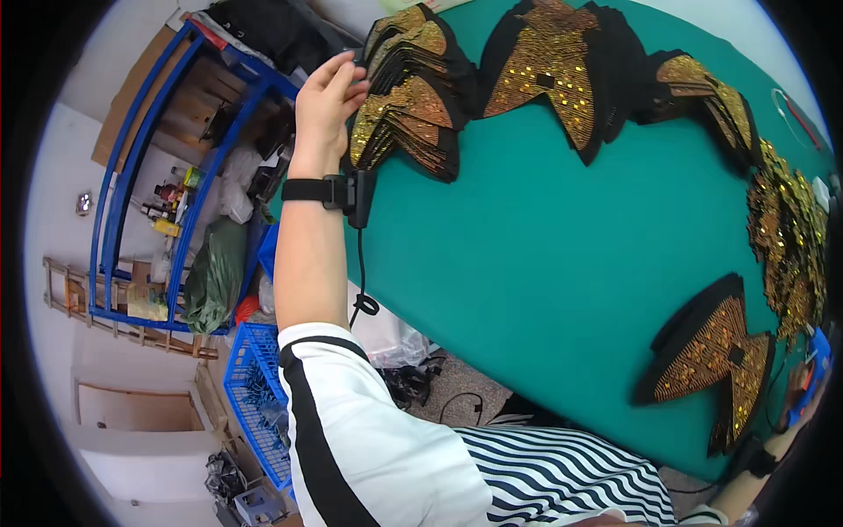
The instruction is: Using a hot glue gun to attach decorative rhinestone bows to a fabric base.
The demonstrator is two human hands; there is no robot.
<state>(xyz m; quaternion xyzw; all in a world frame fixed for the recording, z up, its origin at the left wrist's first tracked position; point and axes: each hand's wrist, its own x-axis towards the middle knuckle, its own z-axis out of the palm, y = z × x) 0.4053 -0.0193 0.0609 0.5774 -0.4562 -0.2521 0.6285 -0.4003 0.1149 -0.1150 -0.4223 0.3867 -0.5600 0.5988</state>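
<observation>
My left hand [332, 104] is raised at the far left edge of the green table, its fingers loosely bent and apart, with nothing seen in them. Right beside it lie fanned stacks of black fabric pieces [404, 114] covered in gold and copper sequins; whether the fingers touch them I cannot tell. My right hand [797, 430] is at the right rim of the picture, close to a small blue tray [818, 373]. Its fingers are dark and cut off there. Left of that hand is a winged stack of sequined pieces [702, 360] with black edging.
More sequined stacks [549, 75] lie along the table's far side, and a heap of loose gold sequined pieces [786, 241] lies at the right. A blue shelf rack [110, 220] and blue crate [241, 378] stand left. A cable [361, 263] hangs from my left wristband.
</observation>
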